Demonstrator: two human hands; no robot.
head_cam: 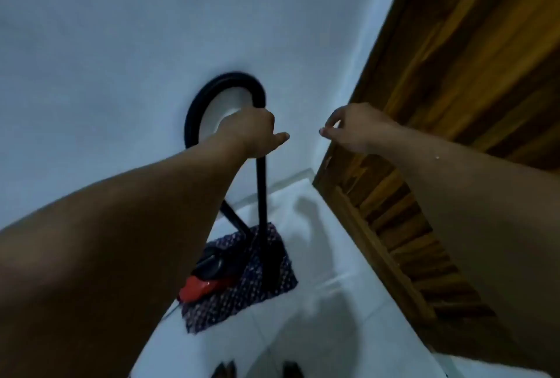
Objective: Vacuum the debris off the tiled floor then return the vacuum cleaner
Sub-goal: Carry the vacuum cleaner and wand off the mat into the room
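Left hand clamps the wand, which runs straight down to the red vacuum on the mat by the wall; hose loops overhead. Right hand hangs empty, fingers loosely curled, just beside the wand; the left does the parking.

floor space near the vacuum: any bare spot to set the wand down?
Bare tile runs between the patterned mat and the wooden door, and continues toward the camera below the mat. Crowded: the mat itself, taken up by the red vacuum body and the wand held in the left hand. The right hand is empty.
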